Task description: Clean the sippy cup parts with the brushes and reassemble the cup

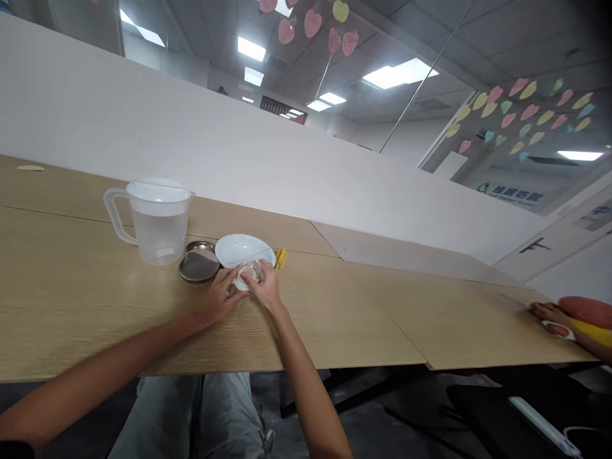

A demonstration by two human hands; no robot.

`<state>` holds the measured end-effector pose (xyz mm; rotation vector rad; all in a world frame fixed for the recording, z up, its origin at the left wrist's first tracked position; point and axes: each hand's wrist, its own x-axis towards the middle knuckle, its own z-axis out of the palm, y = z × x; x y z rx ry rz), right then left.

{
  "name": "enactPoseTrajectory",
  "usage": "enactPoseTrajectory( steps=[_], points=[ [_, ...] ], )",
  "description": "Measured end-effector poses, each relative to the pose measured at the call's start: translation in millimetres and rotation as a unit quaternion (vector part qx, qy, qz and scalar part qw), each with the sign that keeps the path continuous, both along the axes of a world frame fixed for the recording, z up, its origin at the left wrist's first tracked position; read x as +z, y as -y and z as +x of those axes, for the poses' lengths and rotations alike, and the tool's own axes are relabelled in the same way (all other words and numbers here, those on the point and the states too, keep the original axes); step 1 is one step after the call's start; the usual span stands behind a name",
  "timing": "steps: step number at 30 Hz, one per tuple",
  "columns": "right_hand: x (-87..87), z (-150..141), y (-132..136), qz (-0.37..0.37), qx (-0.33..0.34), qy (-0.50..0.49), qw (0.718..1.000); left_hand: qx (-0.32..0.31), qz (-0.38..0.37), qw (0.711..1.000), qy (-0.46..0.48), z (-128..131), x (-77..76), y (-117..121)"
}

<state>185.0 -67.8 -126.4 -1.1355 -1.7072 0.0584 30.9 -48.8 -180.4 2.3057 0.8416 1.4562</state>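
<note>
Between my two hands is a small clear container with a whitish round face, possibly a lid. My left hand (220,297) grips the small clear container (247,278) from the left, fingers closed around its side. On the other side my right hand (268,291) is closed on it too, thumb pressed on the whitish part. Just behind it stands a white bowl (239,247). A shiny round metal dish (199,262) sits left of the bowl. Past my right fingers lies a small yellow object (281,257) with a green tip; its kind is unclear.
A translucent pitcher (161,233) with clear liquid stands at the back left, handle pointing left. The wooden table (344,319) runs along a low white wall (268,172) topped with glass. At the far right another person's hand (549,312) rests on the table.
</note>
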Motion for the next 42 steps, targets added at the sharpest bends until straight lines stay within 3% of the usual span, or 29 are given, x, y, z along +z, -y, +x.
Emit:
enactPoseTrajectory(
  steps=[5, 11, 15, 19, 28, 36, 42],
  points=[
    [-0.1, 0, -9, 0.052, -0.011, 0.030, 0.998, -0.010, -0.005, 1.000, 0.003, 1, 3.6, 2],
    [14.4, -1, -12, 0.068, -0.046, 0.062, 0.995, 0.004, -0.020, 0.999, 0.024, 3, 2.1, 2],
    [27.9, 1, -15, 0.101, -0.057, -0.044, 0.992, 0.011, -0.032, 0.999, 0.028, 3, 2.4, 2],
    [34.1, 14, -27, 0.085, -0.067, -0.176, 0.978, 0.014, -0.045, 0.998, 0.033, 3, 5.9, 4],
    [-5.8, 56, -61, -0.045, -0.047, -0.175, 0.982, -0.002, -0.063, 0.998, 0.024, 0, 11.6, 5],
    [-16.5, 55, -63, -0.067, -0.014, -0.192, 0.979, -0.014, -0.053, 0.998, 0.020, -2, 15.3, 4],
    [-19.3, 54, -61, -0.057, -0.066, -0.062, 0.994, -0.017, -0.039, 0.999, 0.007, -3, 18.9, 6]
  ],
)
